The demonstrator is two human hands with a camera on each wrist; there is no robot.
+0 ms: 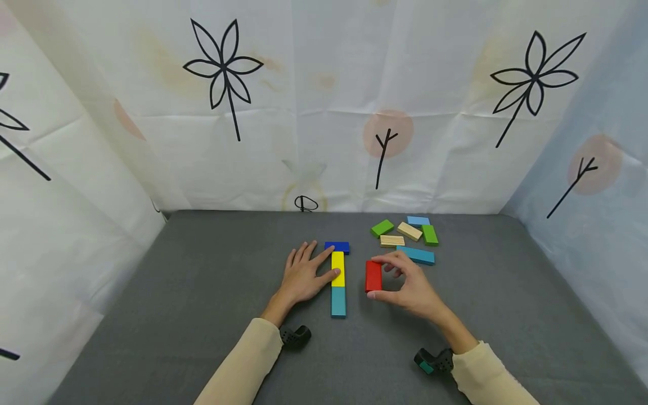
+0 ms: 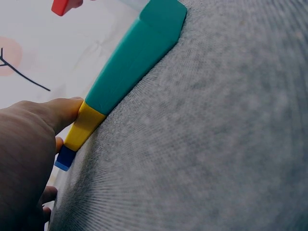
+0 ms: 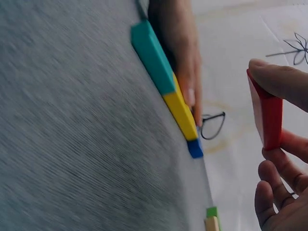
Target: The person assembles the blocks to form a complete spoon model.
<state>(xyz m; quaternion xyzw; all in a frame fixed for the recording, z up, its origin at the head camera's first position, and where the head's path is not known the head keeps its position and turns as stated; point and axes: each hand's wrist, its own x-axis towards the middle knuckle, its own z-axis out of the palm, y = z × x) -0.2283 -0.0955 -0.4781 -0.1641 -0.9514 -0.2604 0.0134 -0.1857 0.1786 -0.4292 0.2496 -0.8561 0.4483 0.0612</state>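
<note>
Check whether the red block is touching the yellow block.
Apart: the head view shows a strip of grey tabletop between the red block and the yellow block.

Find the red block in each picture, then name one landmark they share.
Head: red block below and right of centre, pinched in the right hand.
Left wrist: red block at the top edge, left of centre, partly cut off.
Right wrist: red block near the right edge, about mid-height.
Landmark in all three: the yellow block.
</note>
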